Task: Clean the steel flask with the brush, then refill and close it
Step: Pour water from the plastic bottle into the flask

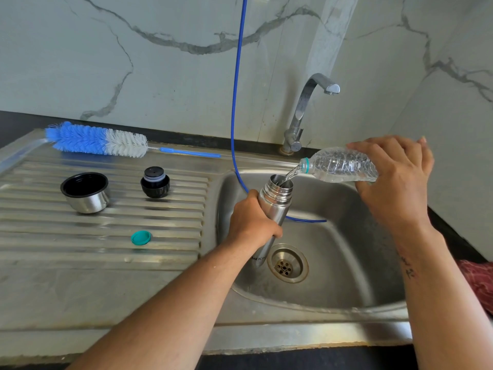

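Head view, filling step. The steel flask point(274, 206) stood over the sink basin point(346, 236) at centre frame, its long axis tilted so that the open threaded mouth pointed up and right and its base lay down and left, beside the drain point(287, 263). The left hand point(253, 222) was wrapped round the flask's mid-body, so the mouth lay above and right of the grip. The right hand point(394, 177), at right of frame, clasped a clear plastic bottle point(344, 165) held nearly level, its neck pointing left and slightly down, just above the flask's mouth; a stream of water point(289, 175) ran from neck to mouth. The pour appeared to depend on keeping neck and mouth in line. On the ribbed drainboard point(173, 249) at left lay the brush point(98, 141) in the upper left, the steel cup lid point(85, 193), the black stopper point(155, 182) and a teal bottle cap point(140, 237), all nearer the left hand. Closing judged not yet begun
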`<action>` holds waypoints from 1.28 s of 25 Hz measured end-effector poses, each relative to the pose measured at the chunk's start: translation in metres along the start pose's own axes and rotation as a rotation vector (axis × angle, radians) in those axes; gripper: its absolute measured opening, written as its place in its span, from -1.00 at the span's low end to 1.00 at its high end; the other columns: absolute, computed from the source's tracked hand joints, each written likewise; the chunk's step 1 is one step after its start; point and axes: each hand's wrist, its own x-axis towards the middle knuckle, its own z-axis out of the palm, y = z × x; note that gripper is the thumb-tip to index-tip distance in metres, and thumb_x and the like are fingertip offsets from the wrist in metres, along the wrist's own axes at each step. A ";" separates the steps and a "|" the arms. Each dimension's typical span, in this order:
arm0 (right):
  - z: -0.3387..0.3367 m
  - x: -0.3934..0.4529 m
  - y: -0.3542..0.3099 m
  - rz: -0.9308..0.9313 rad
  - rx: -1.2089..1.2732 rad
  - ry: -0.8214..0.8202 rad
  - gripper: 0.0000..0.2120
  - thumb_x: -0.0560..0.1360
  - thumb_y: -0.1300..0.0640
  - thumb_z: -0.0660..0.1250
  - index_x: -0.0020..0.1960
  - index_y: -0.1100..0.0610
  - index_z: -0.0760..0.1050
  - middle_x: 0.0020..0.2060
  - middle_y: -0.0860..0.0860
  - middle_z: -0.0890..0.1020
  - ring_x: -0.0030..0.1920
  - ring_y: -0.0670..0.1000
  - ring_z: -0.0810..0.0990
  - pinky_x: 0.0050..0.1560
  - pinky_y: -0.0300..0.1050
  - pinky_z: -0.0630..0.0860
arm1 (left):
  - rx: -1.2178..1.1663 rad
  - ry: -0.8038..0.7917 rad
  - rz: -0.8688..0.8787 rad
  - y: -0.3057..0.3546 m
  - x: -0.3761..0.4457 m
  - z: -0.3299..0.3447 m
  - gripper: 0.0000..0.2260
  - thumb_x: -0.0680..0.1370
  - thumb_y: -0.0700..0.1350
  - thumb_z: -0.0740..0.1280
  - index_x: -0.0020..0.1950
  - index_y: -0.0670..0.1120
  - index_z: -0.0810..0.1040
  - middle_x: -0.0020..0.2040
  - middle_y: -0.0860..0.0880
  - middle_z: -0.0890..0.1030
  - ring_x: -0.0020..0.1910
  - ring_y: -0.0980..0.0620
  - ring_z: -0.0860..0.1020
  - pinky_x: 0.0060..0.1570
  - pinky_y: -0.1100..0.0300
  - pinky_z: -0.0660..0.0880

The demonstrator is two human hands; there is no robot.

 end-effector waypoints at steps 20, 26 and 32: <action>0.003 0.000 0.003 0.004 0.002 0.048 -0.40 0.36 0.42 0.47 0.31 -0.01 0.60 0.24 0.01 0.60 0.50 0.20 0.32 0.57 0.29 -0.11 | 0.001 -0.022 0.000 0.001 -0.002 0.000 -0.36 0.20 -0.18 0.70 0.18 -0.03 0.50 0.08 0.01 0.64 0.02 -0.02 0.60 -0.05 0.13 0.53; 0.003 0.000 -0.001 -0.044 -0.032 0.034 -0.41 0.36 0.40 0.54 0.32 0.00 0.60 0.24 0.05 0.61 0.49 0.24 0.34 0.57 0.36 -0.08 | -0.012 -0.046 0.004 0.003 -0.004 -0.001 -0.40 0.23 -0.19 0.69 0.15 -0.02 0.48 0.01 0.07 0.58 -0.03 0.03 0.56 -0.18 0.25 0.42; 0.003 0.005 -0.006 -0.090 -0.073 0.036 -0.33 0.29 0.47 0.52 0.31 -0.01 0.61 0.21 0.03 0.62 0.47 0.24 0.37 0.57 0.35 -0.08 | -0.017 -0.034 0.010 0.005 -0.004 -0.001 -0.40 0.23 -0.20 0.68 0.16 -0.03 0.48 0.06 0.02 0.62 -0.03 0.03 0.55 -0.14 0.22 0.44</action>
